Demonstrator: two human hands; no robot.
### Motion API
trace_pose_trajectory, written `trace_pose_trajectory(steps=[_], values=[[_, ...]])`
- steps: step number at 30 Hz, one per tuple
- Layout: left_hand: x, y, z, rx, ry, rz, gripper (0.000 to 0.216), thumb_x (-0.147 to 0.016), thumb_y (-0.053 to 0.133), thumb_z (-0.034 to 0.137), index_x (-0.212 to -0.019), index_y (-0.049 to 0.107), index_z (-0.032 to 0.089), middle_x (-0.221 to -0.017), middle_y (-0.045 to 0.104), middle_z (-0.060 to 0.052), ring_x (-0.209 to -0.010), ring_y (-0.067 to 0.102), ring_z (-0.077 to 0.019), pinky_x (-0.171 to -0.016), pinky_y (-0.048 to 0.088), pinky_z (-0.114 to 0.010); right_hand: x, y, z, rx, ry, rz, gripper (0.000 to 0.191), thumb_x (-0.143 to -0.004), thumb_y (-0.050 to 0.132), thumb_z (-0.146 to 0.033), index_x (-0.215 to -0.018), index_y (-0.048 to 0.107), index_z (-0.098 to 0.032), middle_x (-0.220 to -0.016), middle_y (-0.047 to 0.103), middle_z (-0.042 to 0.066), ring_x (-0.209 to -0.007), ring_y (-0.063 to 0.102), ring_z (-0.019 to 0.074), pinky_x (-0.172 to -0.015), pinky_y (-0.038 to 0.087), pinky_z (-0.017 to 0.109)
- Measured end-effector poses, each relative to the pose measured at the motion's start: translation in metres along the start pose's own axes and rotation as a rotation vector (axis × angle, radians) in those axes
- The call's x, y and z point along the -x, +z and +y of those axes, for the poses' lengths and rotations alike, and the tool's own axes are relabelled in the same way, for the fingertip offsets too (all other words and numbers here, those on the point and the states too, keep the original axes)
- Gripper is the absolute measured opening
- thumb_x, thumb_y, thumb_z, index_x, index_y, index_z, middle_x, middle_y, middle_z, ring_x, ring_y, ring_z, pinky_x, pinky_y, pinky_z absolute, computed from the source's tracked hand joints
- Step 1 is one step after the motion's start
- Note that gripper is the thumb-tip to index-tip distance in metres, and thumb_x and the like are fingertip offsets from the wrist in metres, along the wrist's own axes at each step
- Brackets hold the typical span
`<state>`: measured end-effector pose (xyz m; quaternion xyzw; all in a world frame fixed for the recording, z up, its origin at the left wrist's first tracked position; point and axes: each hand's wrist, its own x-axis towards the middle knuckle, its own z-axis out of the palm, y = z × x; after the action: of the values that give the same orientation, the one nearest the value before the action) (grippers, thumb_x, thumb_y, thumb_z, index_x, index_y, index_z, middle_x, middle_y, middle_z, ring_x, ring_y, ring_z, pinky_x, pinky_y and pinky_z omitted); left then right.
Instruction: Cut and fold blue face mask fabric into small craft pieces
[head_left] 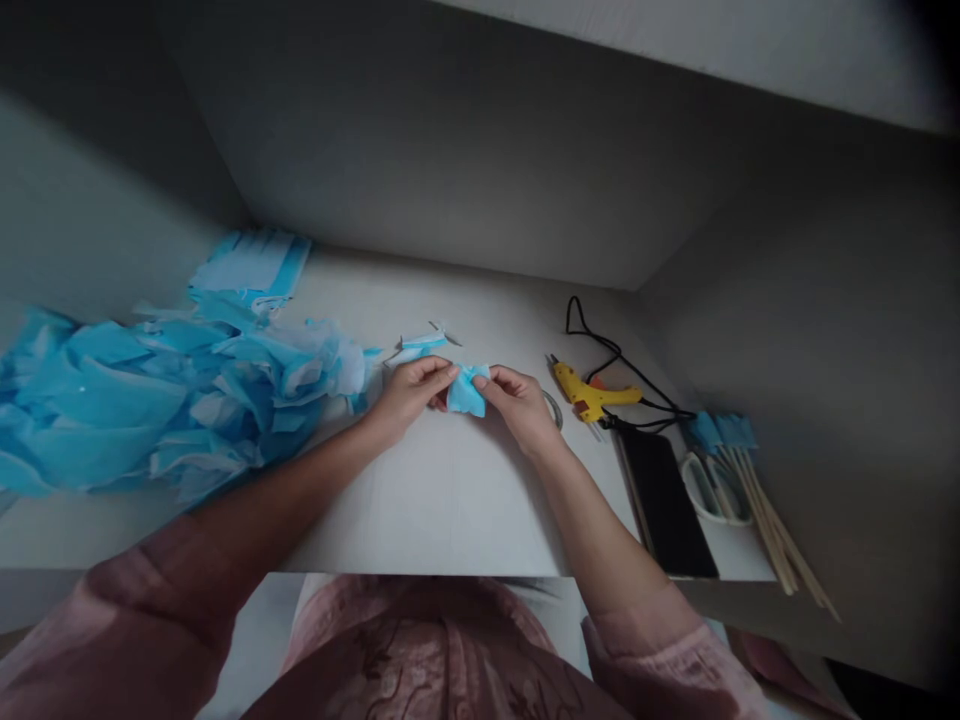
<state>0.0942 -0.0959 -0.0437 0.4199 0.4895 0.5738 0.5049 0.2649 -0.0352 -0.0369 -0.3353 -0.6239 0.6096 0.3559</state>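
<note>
A small light-blue fabric piece is stretched between my two hands above the white tabletop. My left hand pinches its left edge between thumb and fingers. On the opposite side my right hand pinches the upper right part, thumb in front. The piece looks gathered near its top. Just behind my left hand lies a blue and white folded scrap with thin dark bits at its ends. A grey ring-shaped thing is partly hidden behind my right hand.
A large heap of blue and white fabric pieces covers the left side, with a flat stack behind it. To the right lie a yellow glue gun with black cord, a black phone-like slab, white-handled scissors and several blue-tipped sticks.
</note>
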Motion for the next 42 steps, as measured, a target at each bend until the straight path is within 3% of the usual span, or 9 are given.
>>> trace_pose_trajectory(steps=[6,10,13,18,22,27,31,37,42], values=[[-0.002,-0.003,0.002,-0.042,0.048,0.022,0.037,-0.078,0.072,0.053,-0.074,0.064,0.017,-0.065,0.059,0.001,-0.059,0.053,-0.0111,-0.058,0.045,-0.025,-0.002,-0.002,0.001,-0.082,0.008,0.089,0.039,-0.066,0.084,-0.057,-0.070,0.070,-0.021,-0.064,0.056,-0.003,-0.064,0.045,0.0121,-0.066,0.039,0.027],[-0.002,-0.003,0.006,-0.060,0.067,0.034,0.036,-0.075,0.075,0.052,-0.074,0.066,0.017,-0.063,0.055,0.003,-0.053,0.048,-0.0092,-0.047,0.039,-0.023,-0.001,-0.003,0.000,-0.127,0.056,0.023,0.041,-0.069,0.082,-0.059,-0.068,0.065,-0.021,-0.064,0.053,-0.002,-0.064,0.046,0.0132,-0.066,0.041,0.027],[-0.002,-0.001,0.005,-0.028,0.057,0.034,0.037,-0.073,0.078,0.052,-0.076,0.067,0.016,-0.066,0.059,0.002,-0.055,0.054,-0.0099,-0.051,0.046,-0.023,0.001,-0.002,0.000,-0.099,0.051,0.002,0.045,-0.074,0.075,-0.064,-0.071,0.063,-0.021,-0.068,0.053,-0.001,-0.068,0.049,0.0150,-0.066,0.044,0.027],[0.000,0.003,0.000,0.088,0.008,-0.005,0.036,-0.073,0.080,0.047,-0.081,0.069,0.014,-0.077,0.067,-0.002,-0.067,0.066,-0.0135,-0.070,0.058,-0.029,0.000,-0.001,0.003,0.102,-0.105,0.095,0.042,-0.080,0.071,-0.061,-0.072,0.064,-0.020,-0.066,0.053,-0.002,-0.064,0.046,0.0127,-0.063,0.040,0.025],[0.003,0.006,0.002,0.170,-0.008,-0.044,0.039,-0.077,0.075,0.050,-0.091,0.069,0.014,-0.081,0.066,-0.003,-0.074,0.067,-0.0169,-0.066,0.061,-0.032,0.000,-0.002,0.005,0.229,-0.171,0.158,0.037,-0.082,0.069,-0.056,-0.073,0.064,-0.020,-0.064,0.056,-0.002,-0.062,0.046,0.0131,-0.059,0.039,0.025],[0.004,0.007,0.004,0.062,0.046,-0.012,0.034,-0.077,0.078,0.045,-0.078,0.062,0.015,-0.070,0.060,0.002,-0.061,0.062,-0.0103,-0.062,0.057,-0.024,0.006,0.001,0.004,0.437,-0.281,0.198,0.031,-0.093,0.057,-0.049,-0.082,0.062,-0.021,-0.064,0.056,-0.003,-0.059,0.049,0.0130,-0.058,0.038,0.025],[0.004,0.010,0.001,0.119,0.072,0.024,0.036,-0.078,0.076,0.048,-0.079,0.058,0.016,-0.071,0.060,0.003,-0.063,0.065,-0.0113,-0.066,0.059,-0.026,0.009,0.008,0.005,0.548,-0.362,0.304,0.029,-0.097,0.049,-0.045,-0.085,0.060,-0.021,-0.067,0.059,-0.002,-0.060,0.050,0.0134,-0.061,0.039,0.026],[0.002,0.012,0.001,0.146,0.054,0.052,0.035,-0.080,0.075,0.045,-0.078,0.055,0.017,-0.068,0.058,0.003,-0.057,0.062,-0.0112,-0.056,0.056,-0.025,0.004,0.011,0.002,0.402,-0.299,0.377,0.030,-0.093,0.052,-0.049,-0.079,0.057,-0.022,-0.067,0.056,-0.001,-0.062,0.049,0.0142,-0.062,0.040,0.027],[-0.002,0.009,0.000,0.247,0.011,0.040,0.033,-0.080,0.078,0.041,-0.076,0.056,0.016,-0.068,0.057,0.002,-0.059,0.059,-0.0115,-0.053,0.054,-0.024,-0.003,0.010,0.002,0.080,-0.147,0.218,0.043,-0.085,0.062,-0.062,-0.071,0.054,-0.022,-0.061,0.047,-0.003,-0.058,0.043,0.0127,-0.057,0.039,0.026]])
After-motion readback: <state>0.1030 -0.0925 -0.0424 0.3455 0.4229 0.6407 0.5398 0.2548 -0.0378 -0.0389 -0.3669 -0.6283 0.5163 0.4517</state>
